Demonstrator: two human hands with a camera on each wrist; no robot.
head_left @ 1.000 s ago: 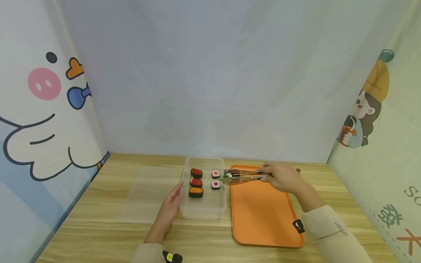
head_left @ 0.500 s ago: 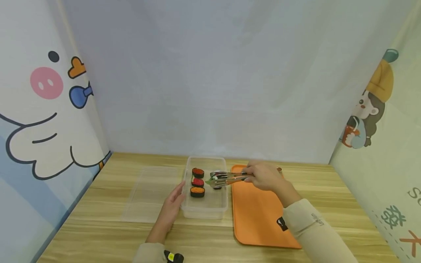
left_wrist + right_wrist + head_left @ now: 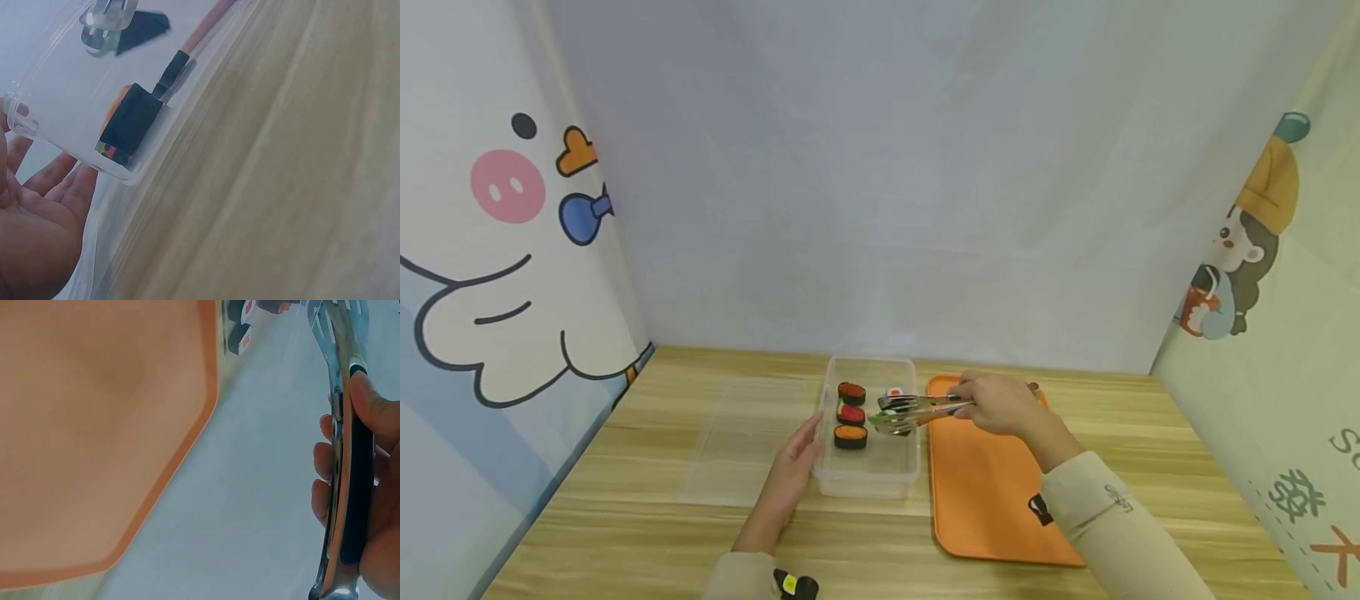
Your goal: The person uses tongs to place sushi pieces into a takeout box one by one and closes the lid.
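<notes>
A clear plastic box (image 3: 868,482) stands mid-table with several toy sushi pieces inside. Three dark-wrapped ones, including an orange-topped piece (image 3: 850,437), line its left half; a white roll with a red centre (image 3: 894,392) shows on the right. My left hand (image 3: 792,467) rests against the box's left wall, fingers extended in the left wrist view. My right hand (image 3: 1003,404) grips metal tongs (image 3: 356,456) by the dark handle. Their slotted ends (image 3: 898,421) are inside the box, around a piece with green on it, mostly hidden by the metal.
An orange tray (image 3: 992,508) lies just right of the box, under the right forearm. Left of the box, a flat clear lid (image 3: 741,442) lies on the wood-grain table (image 3: 625,517). A pale curtain (image 3: 880,208) hangs behind.
My right hand has moved left, bringing the tongs and the green-trimmed piece from the box's right edge into the box, then slightly lower. My left hand has stayed at the box wall.
</notes>
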